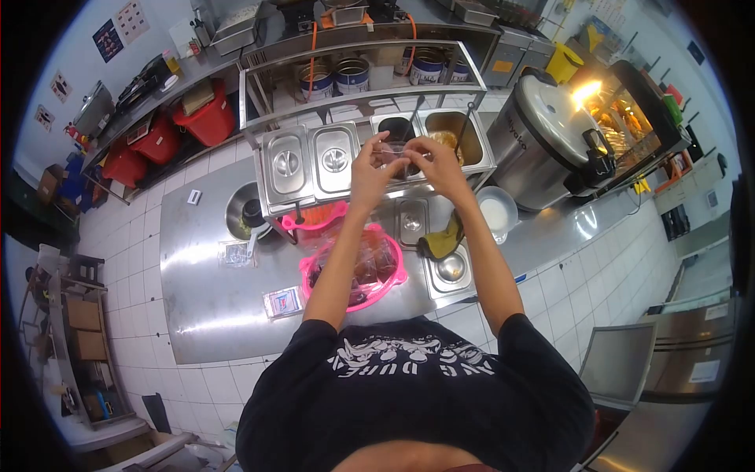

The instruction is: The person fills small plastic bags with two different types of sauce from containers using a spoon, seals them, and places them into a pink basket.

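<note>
Both my hands are raised over the row of steel food pans, fingertips pinched close together. My left hand (371, 167) and my right hand (437, 164) grip a small clear plastic bag (391, 153) between them. What is inside the bag cannot be made out. Just beyond are a pan with a dark round pot (395, 127) and a pan of brownish food (447, 139), with ladle handles standing up. Two lidded pans (286, 164) lie left of my hands. Below my forearms sits a pink basket (399, 271) with several clear bags of dark contents.
A large steel rice cooker (535, 138) stands at the right. An olive cloth (442, 238) lies by small lidded pans (450, 271). Left on the steel table (204, 291) are a metal bowl (240, 206) and flat packets (281, 302). A metal-framed shelf (362, 98) rises behind the pans.
</note>
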The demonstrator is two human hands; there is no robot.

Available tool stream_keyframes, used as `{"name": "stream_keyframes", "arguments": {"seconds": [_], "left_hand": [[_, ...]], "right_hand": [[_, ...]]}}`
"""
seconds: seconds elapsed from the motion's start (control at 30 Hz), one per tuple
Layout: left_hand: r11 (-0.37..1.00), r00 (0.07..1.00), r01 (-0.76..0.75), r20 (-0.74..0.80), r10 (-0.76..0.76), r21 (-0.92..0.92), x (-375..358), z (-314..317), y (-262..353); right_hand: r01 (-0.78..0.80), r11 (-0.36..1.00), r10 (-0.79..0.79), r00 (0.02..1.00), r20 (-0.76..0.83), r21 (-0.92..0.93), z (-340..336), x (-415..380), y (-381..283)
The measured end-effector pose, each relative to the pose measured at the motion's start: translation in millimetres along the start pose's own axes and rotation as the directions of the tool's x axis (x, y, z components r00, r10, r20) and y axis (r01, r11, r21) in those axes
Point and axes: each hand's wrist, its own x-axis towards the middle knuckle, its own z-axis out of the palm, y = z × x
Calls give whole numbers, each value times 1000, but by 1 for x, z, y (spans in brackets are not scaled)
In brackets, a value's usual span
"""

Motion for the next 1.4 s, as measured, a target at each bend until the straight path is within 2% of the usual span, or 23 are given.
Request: {"name": "stream_keyframes", "arguments": {"seconds": [0.03,0.07,0.13,0.17,0.23,0.3,0.37,0.43,0.5,0.57,0.6,0.7,0.9,0.97,1.0,1.03,1.1,1.13,1.2,1.23,1.3,1.33,1.4], "left_hand": [[960,992,123,72,-108,-251,-1,-2,5],[924,987,149,106,-119,-351,-3,-2,16],[913,984,171,105,-141,-372,-9,-2,32],[900,982,185,106,-155,-394,-12,-2,40],[889,976,215,71,-204,-405,-21,4,53],[882,973,210,4,-230,-421,-32,4,53],[883,954,246,-63,-294,-401,-48,2,52],[906,957,237,-76,-280,-351,-71,-5,53],[956,971,165,-128,-200,-242,-94,-12,31],[926,922,311,-167,-349,-216,-119,-27,39],[924,920,317,-168,-355,-215,-129,-35,38],[943,936,279,-165,-309,-181,-164,-66,22],[854,850,464,-153,-504,-237,-230,-113,13],[875,872,475,-185,-453,92,-248,-135,-1],[886,881,450,-214,-421,112,-256,-143,-13],[884,882,452,-206,-423,118,-264,-148,-21],[842,865,489,-247,-436,228,-276,-156,-37],[843,869,484,-238,-433,235,-280,-159,-48],[850,797,527,-352,-491,10,-285,-163,-70],[848,802,529,-338,-493,18,-283,-165,-76],[836,842,499,-355,-406,228,-270,-170,-91],[837,846,497,-346,-407,231,-264,-174,-99],[734,805,593,-245,-540,333,-252,-181,-115]], "right_hand": [[-6,1000,6,1000,-1,3,-2,-4,-5],[-6,985,23,995,-95,173,-4,-8,-11],[10,912,85,973,-213,409,-7,-20,-31],[3,911,91,974,-207,413,-4,-26,-31],[-176,812,302,943,-141,557,-1,-36,-31],[-196,798,304,948,-99,570,0,-45,-25],[-175,879,273,947,-168,443,5,-55,-26],[-191,934,245,958,-151,300,10,-71,-35],[-185,937,231,965,-127,297,26,-87,-34],[-190,906,227,972,-55,378,48,-101,-29],[-242,906,253,967,14,348,56,-107,-32],[-211,954,185,973,134,212,84,-120,-33],[-129,979,76,949,306,157,157,-150,-17],[52,993,-85,942,326,110,175,-154,-6],[89,996,-94,919,383,31,182,-155,0],[84,996,-90,923,375,33,190,-158,3],[19,984,78,847,525,-177,205,-161,6],[16,984,79,853,516,-176,214,-162,10],[17,979,86,870,485,-204,229,-166,20],[5,979,94,876,472,-204,234,-170,22],[84,990,-60,979,195,-116,242,-174,27],[79,990,-56,981,187,-119,235,-175,23],[-17,996,34,981,190,-92,210,-179,16]]}}
